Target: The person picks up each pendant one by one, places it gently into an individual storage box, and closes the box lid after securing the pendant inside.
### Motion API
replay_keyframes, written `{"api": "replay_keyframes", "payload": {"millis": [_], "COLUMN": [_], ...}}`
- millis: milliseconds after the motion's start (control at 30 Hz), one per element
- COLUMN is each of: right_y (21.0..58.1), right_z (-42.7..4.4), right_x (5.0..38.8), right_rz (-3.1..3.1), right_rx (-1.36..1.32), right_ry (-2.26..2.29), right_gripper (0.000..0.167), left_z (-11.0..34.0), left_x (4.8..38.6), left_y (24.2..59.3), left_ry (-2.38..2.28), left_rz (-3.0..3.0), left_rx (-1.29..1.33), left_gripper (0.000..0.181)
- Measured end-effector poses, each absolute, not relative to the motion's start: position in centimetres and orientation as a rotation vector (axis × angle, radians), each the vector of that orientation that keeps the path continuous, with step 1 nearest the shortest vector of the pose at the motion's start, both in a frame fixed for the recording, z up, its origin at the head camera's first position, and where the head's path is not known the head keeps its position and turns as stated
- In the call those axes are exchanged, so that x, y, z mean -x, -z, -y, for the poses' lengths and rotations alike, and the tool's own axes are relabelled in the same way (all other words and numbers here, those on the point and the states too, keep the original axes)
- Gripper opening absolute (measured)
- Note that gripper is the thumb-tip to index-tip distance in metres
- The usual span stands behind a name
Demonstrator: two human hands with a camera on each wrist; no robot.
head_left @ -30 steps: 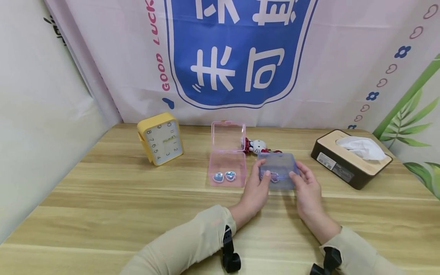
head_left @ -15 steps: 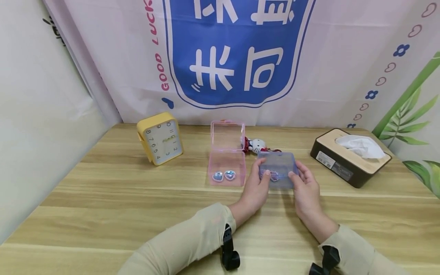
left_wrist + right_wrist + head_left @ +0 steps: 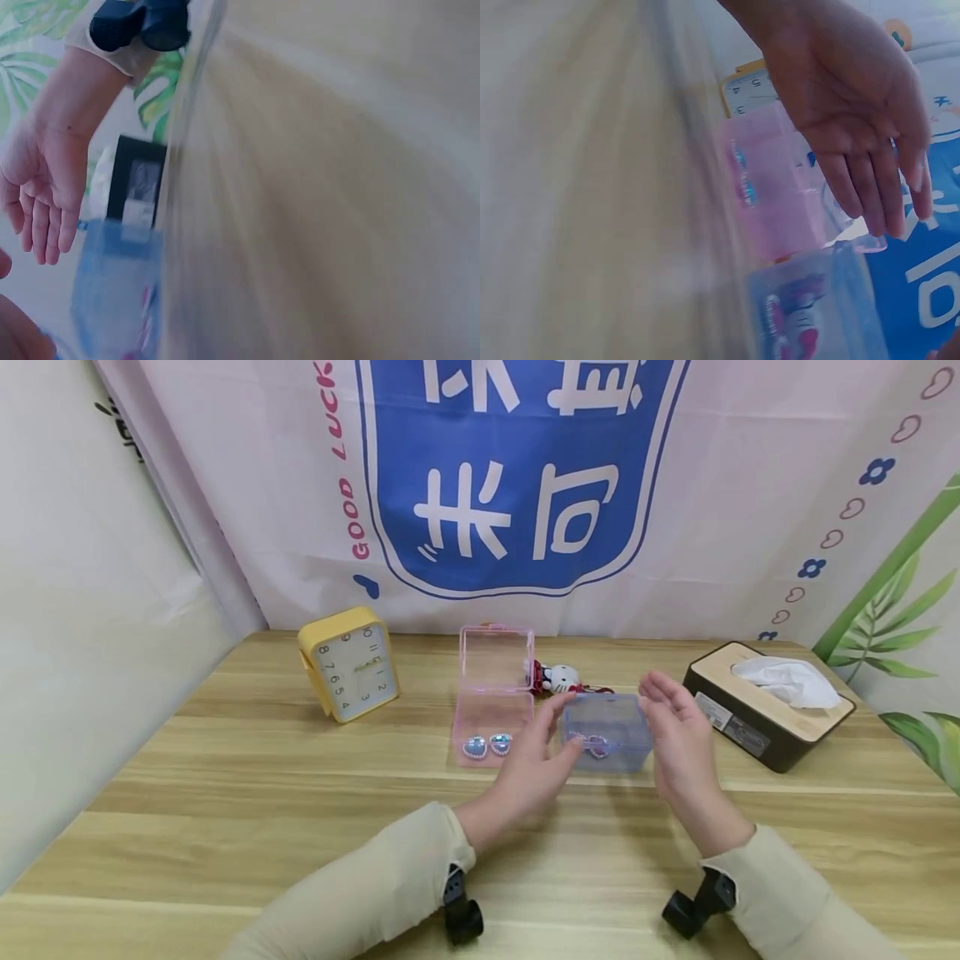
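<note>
A translucent blue plastic box (image 3: 609,722) rests on the table with its lid down. A purplish heart-shaped gem (image 3: 597,746) shows through its front. My left hand (image 3: 534,768), fingers extended and thumb apart, is beside the box's left side. On the other side is my right hand (image 3: 681,739), its fingers nearly straight and palm turned inward. Both wrist views show the hands apart from the blue box (image 3: 821,300), holding nothing. Left of it stands a translucent pink box (image 3: 480,714) with its lid raised. Two blue heart-shaped gems (image 3: 475,747) lie inside, partly near my left hand.
Behind the boxes lies a small white cat figure (image 3: 561,677) with a red strap. A yellow clock (image 3: 351,664) stands at the left. On the right is a dark tissue box (image 3: 765,706) with a wooden top. A printed cloth (image 3: 300,577) hangs along the table's back edge.
Both hands have let go of the blue box. My left hand has drawn back leftward, and my right has shifted slightly right with fingers straightened. The box stays about where it was.
</note>
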State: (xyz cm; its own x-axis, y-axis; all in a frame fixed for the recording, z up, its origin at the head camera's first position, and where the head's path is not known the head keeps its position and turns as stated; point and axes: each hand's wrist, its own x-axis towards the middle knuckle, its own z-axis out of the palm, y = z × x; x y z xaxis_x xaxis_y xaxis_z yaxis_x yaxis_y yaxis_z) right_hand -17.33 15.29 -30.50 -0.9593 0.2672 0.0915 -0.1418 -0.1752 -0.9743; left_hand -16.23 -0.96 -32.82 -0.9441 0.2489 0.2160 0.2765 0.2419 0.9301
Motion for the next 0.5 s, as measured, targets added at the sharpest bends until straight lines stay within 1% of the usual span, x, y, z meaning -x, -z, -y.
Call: {"api": "replay_keyframes", "payload": {"millis": [133,233,367,500], "right_y": [29.4,29.0,28.9,29.1], "right_z": [-14.4,-13.5,-11.9,-10.3], "right_x": [18.1,18.8,20.0,21.5], "right_rz": [1.941,2.132,2.333,2.388], "right_rx": [0.027,-0.066,-0.181,-0.202], "right_ry": [-2.261,-2.256,-2.257,-2.302], "right_gripper": [0.041,0.044,0.051,0.056], "left_z": [3.6,5.7,8.5,10.3], "left_x": [16.1,16.0,16.2,16.5], "left_y": [32.4,32.4,32.5,32.5], "left_ry": [1.71,1.559,1.37,1.374], "left_rz": [2.421,2.397,2.386,2.441], "left_rx": [0.664,0.672,0.618,0.482], "left_gripper": [0.045,0.041,0.045,0.055]}}
